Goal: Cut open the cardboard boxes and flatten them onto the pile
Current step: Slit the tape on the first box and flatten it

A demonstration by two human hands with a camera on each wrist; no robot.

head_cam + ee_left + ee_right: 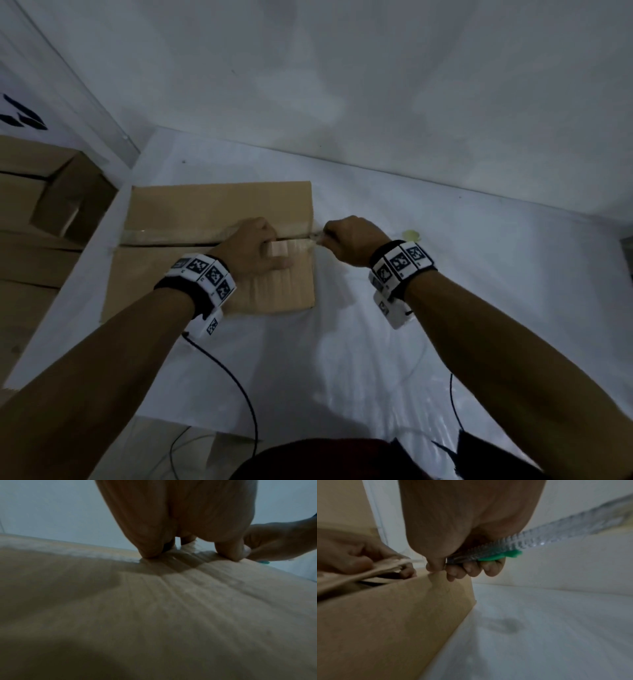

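A brown cardboard box (219, 202) lies on the white table (445, 325), with a taped seam across its top. My left hand (253, 246) rests on the near flap at the seam. Its thumb lies on top and its fingers curl under the flap's lifted edge (388, 565), where a dark gap shows. My right hand (349, 243) grips a cutter (505, 547) with a clear ribbed body and a green slider, at the box's right edge where the seam ends. The blade tip is hidden behind my fingers. The wrist view of my left hand (171, 520) shows its fingertips on the cardboard (154, 615).
More cardboard boxes (44, 205) stand beyond the table's left edge. A white wall (342, 68) closes the far side. A small pale yellowish spot (412, 235) lies on the table right of my right hand. Black cables (233, 377) hang from my wrists.
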